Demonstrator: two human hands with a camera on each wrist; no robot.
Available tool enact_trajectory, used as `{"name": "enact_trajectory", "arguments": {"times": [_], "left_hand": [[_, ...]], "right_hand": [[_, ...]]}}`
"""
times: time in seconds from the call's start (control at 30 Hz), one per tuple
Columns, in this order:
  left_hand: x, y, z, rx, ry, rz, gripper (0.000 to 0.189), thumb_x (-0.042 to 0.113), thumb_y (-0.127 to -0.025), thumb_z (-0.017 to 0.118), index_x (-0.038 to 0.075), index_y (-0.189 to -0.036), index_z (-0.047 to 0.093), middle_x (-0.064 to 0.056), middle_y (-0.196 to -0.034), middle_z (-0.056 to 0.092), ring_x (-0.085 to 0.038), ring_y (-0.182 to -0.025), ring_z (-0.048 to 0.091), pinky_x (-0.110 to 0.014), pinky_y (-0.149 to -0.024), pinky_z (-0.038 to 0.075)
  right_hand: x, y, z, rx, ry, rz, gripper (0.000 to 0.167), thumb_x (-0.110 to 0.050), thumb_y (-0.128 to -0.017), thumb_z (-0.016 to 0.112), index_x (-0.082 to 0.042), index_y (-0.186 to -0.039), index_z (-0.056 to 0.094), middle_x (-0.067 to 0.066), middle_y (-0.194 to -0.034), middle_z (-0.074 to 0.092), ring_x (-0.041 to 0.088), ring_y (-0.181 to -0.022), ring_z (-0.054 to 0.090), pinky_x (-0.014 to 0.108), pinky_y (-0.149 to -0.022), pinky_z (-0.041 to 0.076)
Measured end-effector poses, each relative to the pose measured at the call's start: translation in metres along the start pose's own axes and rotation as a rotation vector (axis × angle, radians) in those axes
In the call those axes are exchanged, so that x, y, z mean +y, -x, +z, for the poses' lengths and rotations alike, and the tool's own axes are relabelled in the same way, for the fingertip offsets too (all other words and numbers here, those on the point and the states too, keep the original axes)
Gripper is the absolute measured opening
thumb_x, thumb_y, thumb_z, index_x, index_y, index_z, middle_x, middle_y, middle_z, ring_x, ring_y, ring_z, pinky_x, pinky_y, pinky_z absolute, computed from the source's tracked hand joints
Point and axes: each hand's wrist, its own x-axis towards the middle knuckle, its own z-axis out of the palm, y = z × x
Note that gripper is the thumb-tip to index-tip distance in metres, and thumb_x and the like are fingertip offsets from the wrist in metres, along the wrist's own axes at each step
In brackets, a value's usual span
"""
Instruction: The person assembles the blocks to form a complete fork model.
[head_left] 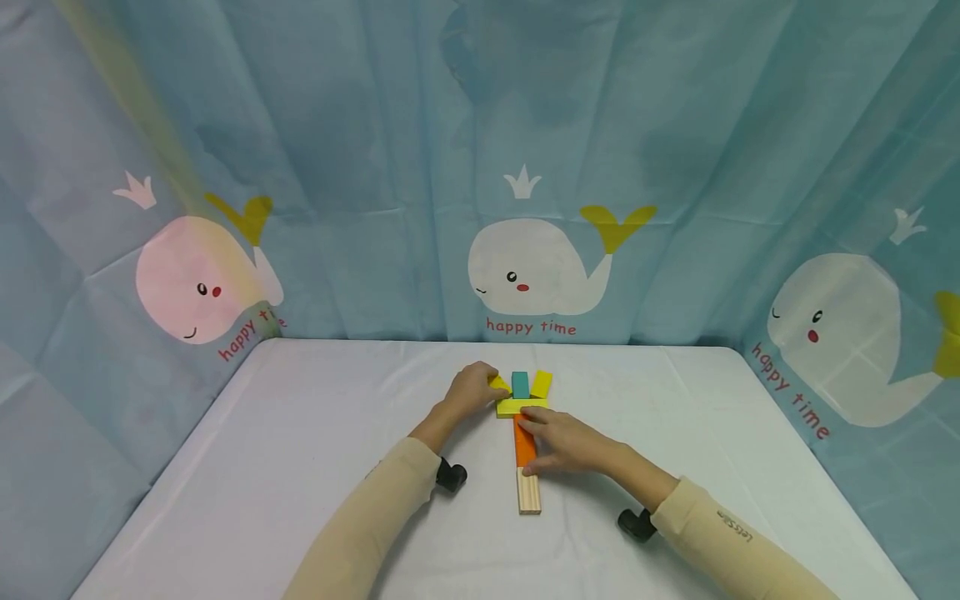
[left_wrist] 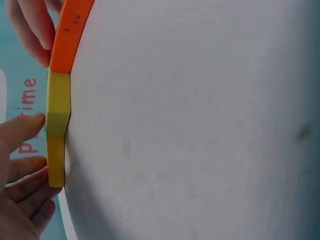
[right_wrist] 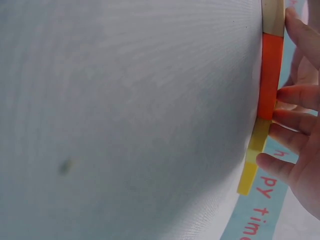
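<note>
Wooden blocks lie flat, end to end. An orange block point(head_left: 526, 446) meets a plain wood block point(head_left: 528, 493) at its near end and a yellow crosswise block point(head_left: 507, 408) at its far end. Beyond that are a teal block point(head_left: 521, 384), a slanted yellow block point(head_left: 542, 383) on the right and another yellow block point(head_left: 498, 382) on the left, partly hidden. My left hand point(head_left: 471, 390) rests its fingertips on the left yellow block, its thumb close to the crosswise one. With fingers spread, my right hand point(head_left: 573, 442) touches the row, its thumb point(right_wrist: 298, 31) at the plain block.
A white cloth point(head_left: 300, 433) covers the table, with blocks near its far middle. Behind stands a blue curtain point(head_left: 390, 275) printed with whales. Each wrist carries a small black camera, the left one point(head_left: 452, 476) and the right one point(head_left: 637, 525) hanging low over the cloth.
</note>
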Motion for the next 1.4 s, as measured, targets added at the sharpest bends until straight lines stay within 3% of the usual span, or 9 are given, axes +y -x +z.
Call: {"name": "enact_trajectory", "arguments": {"times": [0.93, 1.4], "left_hand": [[-0.0004, 0.0007, 0.0009, -0.009, -0.017, 0.018, 0.049, 0.029, -0.086, 0.074, 0.002, -0.127, 0.064, -0.012, -0.126, 0.064, -0.025, -0.106, 0.058, -0.041, -0.104, 0.047], [-0.0019, 0.0015, 0.0011, -0.015, -0.048, 0.052, 0.047, 0.029, -0.089, 0.071, 0.003, -0.128, 0.063, -0.011, -0.129, 0.063, -0.026, -0.115, 0.058, -0.041, -0.107, 0.044]], "right_hand": [[0.0006, -0.0005, 0.0011, -0.002, -0.014, 0.014, 0.084, -0.059, -0.081, 0.069, -0.009, -0.145, 0.047, 0.011, -0.154, 0.039, 0.030, -0.138, 0.044, 0.045, -0.111, 0.040], [-0.0001, -0.0003, 0.0004, -0.007, -0.030, 0.025, 0.086, -0.058, -0.080, 0.071, -0.008, -0.145, 0.046, 0.011, -0.154, 0.038, 0.030, -0.140, 0.042, 0.044, -0.111, 0.039]]}}
